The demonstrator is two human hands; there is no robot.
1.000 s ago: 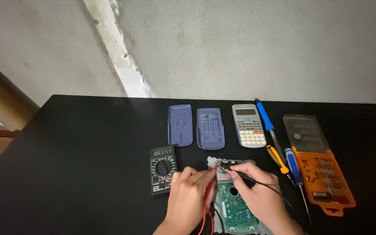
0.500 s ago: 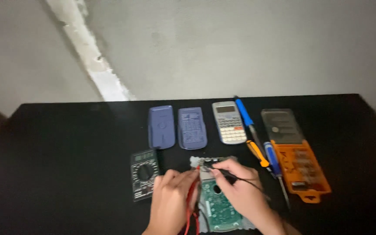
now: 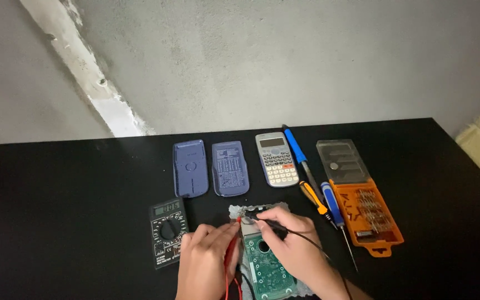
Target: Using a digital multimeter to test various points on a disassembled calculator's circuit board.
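Beside the black multimeter [image 3: 168, 233], just to its right, lies one green circuit board [image 3: 266, 268] on a grey cloth, its long axis running from the person toward the wall. Two probes meet at the board's far end: the left hand [image 3: 206, 261] pinches the red probe [image 3: 232, 244], the right hand [image 3: 293, 247] pinches the black probe [image 3: 268, 222], both tips pointing toward the top edge. Beyond the multimeter sit two blue calculator covers [image 3: 190, 168] and one grey calculator [image 3: 276, 159]. Farther right are two screwdrivers and one blue-handled tool, perhaps a soldering iron. One orange bit case [image 3: 369, 214] lies open, rows of bits inside, its clear lid hinged back.
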